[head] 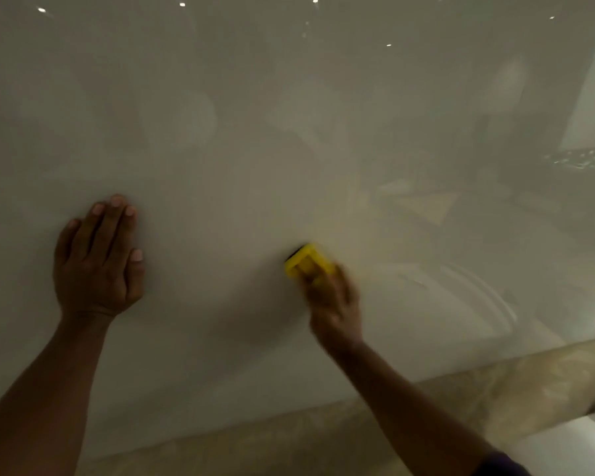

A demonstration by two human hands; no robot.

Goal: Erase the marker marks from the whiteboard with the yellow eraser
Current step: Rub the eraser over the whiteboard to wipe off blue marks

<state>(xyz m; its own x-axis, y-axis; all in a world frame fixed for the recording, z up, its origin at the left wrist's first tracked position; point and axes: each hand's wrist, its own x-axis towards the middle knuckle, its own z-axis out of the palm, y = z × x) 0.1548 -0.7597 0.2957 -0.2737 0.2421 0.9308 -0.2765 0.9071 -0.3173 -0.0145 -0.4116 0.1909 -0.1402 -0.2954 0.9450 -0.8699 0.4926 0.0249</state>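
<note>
A large glossy whiteboard [289, 132] fills most of the head view and shows only dim reflections; I see no marker marks on it. My right hand [334, 304], blurred by motion, grips the yellow eraser [308, 262], whose dark pad is pressed against the board a little below centre. My left hand [98, 259] lies flat on the board at the left, fingers together and pointing up, holding nothing.
The board's lower edge [426, 376] runs diagonally from bottom left up to the right. Below it is a beige marbled floor [495, 400]. A white surface [581, 441] shows at the bottom right corner.
</note>
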